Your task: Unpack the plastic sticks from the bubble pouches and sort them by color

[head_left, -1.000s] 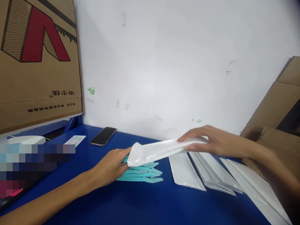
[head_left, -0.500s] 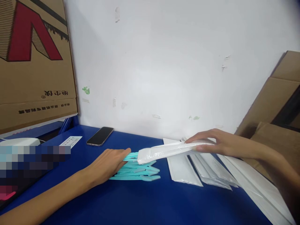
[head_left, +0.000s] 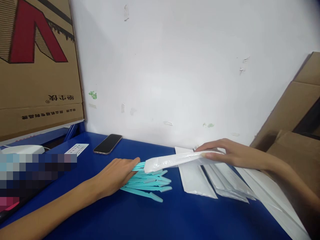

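My right hand [head_left: 225, 152] pinches one end of a long white pouch [head_left: 172, 161] and holds it level above the blue table [head_left: 155, 220], its open end pointing left. My left hand [head_left: 115, 175] lies on a pile of teal plastic sticks [head_left: 150, 182], fingers curled round one stick at the pile's near edge. The pouch's open end hangs just above the sticks, close to my left fingertips. More flat white pouches [head_left: 197, 180] lie fanned out under my right hand.
A black phone [head_left: 107, 144] and a white card [head_left: 76, 149] lie at the back left of the table. A big cardboard box [head_left: 37, 66] stands at the left, more cardboard [head_left: 295, 116] at the right. A white wall closes the back.
My left hand let go of the pouch's open end and dropped onto the teal sticks. One stick has swung out toward the near side. The pouch has shifted slightly right.
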`<state>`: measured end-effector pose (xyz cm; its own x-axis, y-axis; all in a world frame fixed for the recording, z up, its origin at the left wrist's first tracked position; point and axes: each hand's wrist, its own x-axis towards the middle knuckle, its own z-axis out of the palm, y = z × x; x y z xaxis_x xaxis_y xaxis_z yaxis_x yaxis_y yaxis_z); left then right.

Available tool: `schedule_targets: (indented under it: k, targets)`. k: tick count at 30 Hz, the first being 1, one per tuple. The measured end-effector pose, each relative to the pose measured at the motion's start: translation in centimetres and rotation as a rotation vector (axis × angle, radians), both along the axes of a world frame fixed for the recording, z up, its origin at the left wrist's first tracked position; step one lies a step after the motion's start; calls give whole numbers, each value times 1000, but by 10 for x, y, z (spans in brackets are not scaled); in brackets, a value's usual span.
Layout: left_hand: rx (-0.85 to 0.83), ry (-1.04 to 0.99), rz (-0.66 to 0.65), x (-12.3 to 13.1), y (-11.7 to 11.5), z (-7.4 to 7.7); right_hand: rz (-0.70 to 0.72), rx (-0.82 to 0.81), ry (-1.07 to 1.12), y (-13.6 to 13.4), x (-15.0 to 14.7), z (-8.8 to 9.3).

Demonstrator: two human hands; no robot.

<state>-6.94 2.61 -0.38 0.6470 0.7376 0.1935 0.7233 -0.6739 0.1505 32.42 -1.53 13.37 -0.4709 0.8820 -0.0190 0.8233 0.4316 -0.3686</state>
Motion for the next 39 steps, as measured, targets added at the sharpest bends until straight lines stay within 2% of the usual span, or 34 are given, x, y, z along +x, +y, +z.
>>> schedule_targets:
  k: [10, 18, 27, 35, 39]
  targets:
    - [12, 11, 33, -4, 3, 7, -14, -21, 33, -4, 13, 13]
    - [11, 35, 106, -8, 10, 8, -127, 22, -2, -7, 27, 19]
    - [-30, 15, 138, -3, -2, 13, -145, -38, -99, -12, 16, 19]
    - [-14, 47, 131, -5, -5, 11, -198, 119, -70, -20, 20, 28]
    - [8, 63, 124, -5, -3, 8, -186, 108, -106, -16, 22, 23]
